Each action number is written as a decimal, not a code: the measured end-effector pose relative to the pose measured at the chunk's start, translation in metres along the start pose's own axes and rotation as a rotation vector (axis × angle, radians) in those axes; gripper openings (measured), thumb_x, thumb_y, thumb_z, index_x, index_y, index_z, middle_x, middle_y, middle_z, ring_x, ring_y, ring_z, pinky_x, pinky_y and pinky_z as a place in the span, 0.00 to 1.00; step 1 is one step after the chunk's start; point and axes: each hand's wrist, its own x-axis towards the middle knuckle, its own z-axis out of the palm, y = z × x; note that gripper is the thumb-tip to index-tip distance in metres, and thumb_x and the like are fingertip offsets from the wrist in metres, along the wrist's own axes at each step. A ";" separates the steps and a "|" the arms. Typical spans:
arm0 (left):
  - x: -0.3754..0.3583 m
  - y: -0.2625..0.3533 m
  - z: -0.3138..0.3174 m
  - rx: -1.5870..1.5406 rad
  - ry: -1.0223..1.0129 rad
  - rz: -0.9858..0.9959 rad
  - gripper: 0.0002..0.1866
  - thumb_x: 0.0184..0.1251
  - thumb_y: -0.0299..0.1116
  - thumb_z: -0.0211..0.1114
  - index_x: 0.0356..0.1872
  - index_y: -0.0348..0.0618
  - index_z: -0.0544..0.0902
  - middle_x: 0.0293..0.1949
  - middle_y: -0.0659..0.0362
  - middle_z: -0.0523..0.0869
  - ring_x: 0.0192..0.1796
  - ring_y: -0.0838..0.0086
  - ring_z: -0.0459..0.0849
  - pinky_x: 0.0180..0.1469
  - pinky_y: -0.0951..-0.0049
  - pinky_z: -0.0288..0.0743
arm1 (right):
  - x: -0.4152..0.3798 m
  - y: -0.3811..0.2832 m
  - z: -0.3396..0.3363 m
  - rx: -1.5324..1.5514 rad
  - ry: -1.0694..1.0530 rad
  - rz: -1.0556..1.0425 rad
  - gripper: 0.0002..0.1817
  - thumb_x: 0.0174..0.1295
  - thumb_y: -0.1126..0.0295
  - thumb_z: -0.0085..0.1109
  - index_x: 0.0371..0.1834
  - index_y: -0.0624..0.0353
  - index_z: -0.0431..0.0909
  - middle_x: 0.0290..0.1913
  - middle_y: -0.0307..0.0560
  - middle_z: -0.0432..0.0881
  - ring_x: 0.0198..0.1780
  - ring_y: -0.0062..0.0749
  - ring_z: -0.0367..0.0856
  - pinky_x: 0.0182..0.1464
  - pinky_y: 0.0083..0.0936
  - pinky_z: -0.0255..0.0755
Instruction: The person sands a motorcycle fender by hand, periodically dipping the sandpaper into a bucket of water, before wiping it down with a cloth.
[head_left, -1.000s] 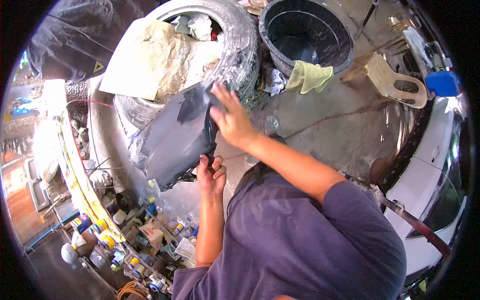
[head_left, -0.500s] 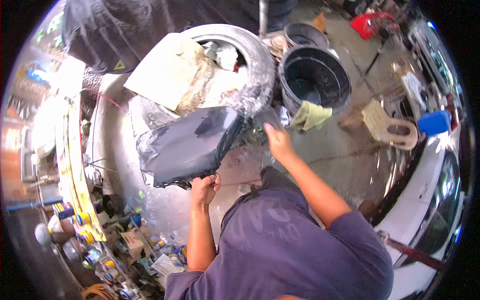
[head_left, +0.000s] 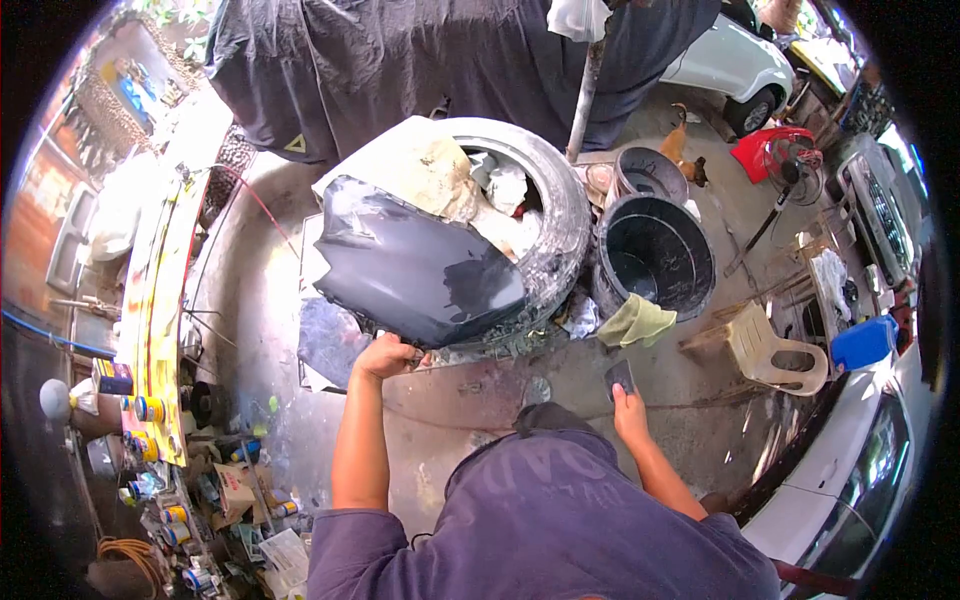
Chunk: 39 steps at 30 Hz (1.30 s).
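Observation:
A dark grey car body panel [head_left: 400,265] with darker wet-looking patches lies over a large tire [head_left: 568,205] and a pale board [head_left: 385,160]. My left hand [head_left: 385,354] is closed round the panel's lower edge, fingers curled against its rim. Off to the right, apart from the panel, my right hand [head_left: 629,412] pinches a small dark flat rectangular piece [head_left: 620,377], perhaps sandpaper. A black bucket [head_left: 700,225] stands right of the tire, with a yellow-green cloth [head_left: 637,321] draped over its near rim.
A smaller bucket [head_left: 672,163] and a brown dog [head_left: 682,147] are behind. A beige plastic stool [head_left: 745,350], a blue jug [head_left: 866,343] and a white car [head_left: 800,510] are at the right. Several paint cans [head_left: 148,408] line the left. A covered vehicle [head_left: 400,70] stands at the back.
The panel has moved farther onto the tire and board, with my left hand still on its edge. My right hand has moved away from the panel, and the camera view has shifted.

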 end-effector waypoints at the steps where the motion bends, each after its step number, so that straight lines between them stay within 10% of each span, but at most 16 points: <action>1: 0.008 -0.002 -0.014 0.006 -0.020 -0.013 0.14 0.53 0.22 0.63 0.43 0.31 0.84 0.36 0.53 0.90 0.31 0.73 0.84 0.27 0.75 0.72 | -0.005 -0.015 -0.002 0.012 0.016 -0.024 0.30 0.77 0.52 0.44 0.52 0.75 0.77 0.53 0.71 0.79 0.52 0.65 0.79 0.57 0.42 0.70; 8: 0.009 -0.044 -0.042 -0.243 0.089 -0.067 0.21 0.59 0.23 0.68 0.55 0.39 0.79 0.42 0.57 0.89 0.42 0.70 0.89 0.31 0.75 0.74 | -0.007 -0.022 -0.003 0.060 -0.015 -0.090 0.28 0.77 0.52 0.46 0.51 0.74 0.78 0.55 0.69 0.80 0.52 0.63 0.79 0.56 0.42 0.70; 16: 0.020 -0.098 -0.021 -0.486 0.430 0.035 0.25 0.63 0.21 0.62 0.61 0.43 0.67 0.54 0.53 0.79 0.54 0.58 0.83 0.59 0.47 0.81 | 0.011 -0.034 -0.003 -0.010 0.037 0.018 0.27 0.71 0.51 0.57 0.32 0.71 0.74 0.32 0.66 0.81 0.34 0.60 0.79 0.38 0.42 0.72; 21: 0.021 -0.087 0.013 -0.585 0.691 0.003 0.31 0.59 0.19 0.55 0.64 0.51 0.60 0.55 0.51 0.75 0.51 0.54 0.81 0.55 0.36 0.79 | 0.060 -0.079 -0.042 0.269 0.335 -0.123 0.23 0.71 0.54 0.59 0.38 0.69 0.78 0.29 0.53 0.83 0.31 0.32 0.78 0.35 0.37 0.71; 26: 0.021 -0.087 0.023 -0.530 0.737 -0.009 0.39 0.53 0.20 0.52 0.71 0.55 0.57 0.58 0.55 0.72 0.55 0.56 0.77 0.57 0.39 0.75 | 0.151 -0.112 -0.105 0.160 0.479 -0.204 0.29 0.65 0.50 0.66 0.54 0.68 0.79 0.48 0.60 0.86 0.48 0.44 0.84 0.52 0.32 0.75; 33: -0.004 -0.151 0.028 -0.321 0.993 -0.068 0.36 0.58 0.29 0.54 0.73 0.54 0.60 0.49 0.58 0.75 0.51 0.69 0.76 0.55 0.56 0.72 | 0.135 -0.058 -0.107 -0.772 -0.028 -0.201 0.38 0.58 0.53 0.68 0.73 0.48 0.70 0.70 0.55 0.74 0.76 0.51 0.64 0.76 0.64 0.44; 39: -0.031 -0.228 0.084 -0.147 0.737 -0.193 0.24 0.68 0.34 0.54 0.65 0.46 0.70 0.45 0.60 0.78 0.46 0.73 0.77 0.47 0.65 0.73 | 0.141 -0.071 -0.158 -0.109 -0.090 -0.061 0.20 0.70 0.58 0.58 0.62 0.51 0.79 0.54 0.47 0.86 0.56 0.34 0.82 0.64 0.35 0.69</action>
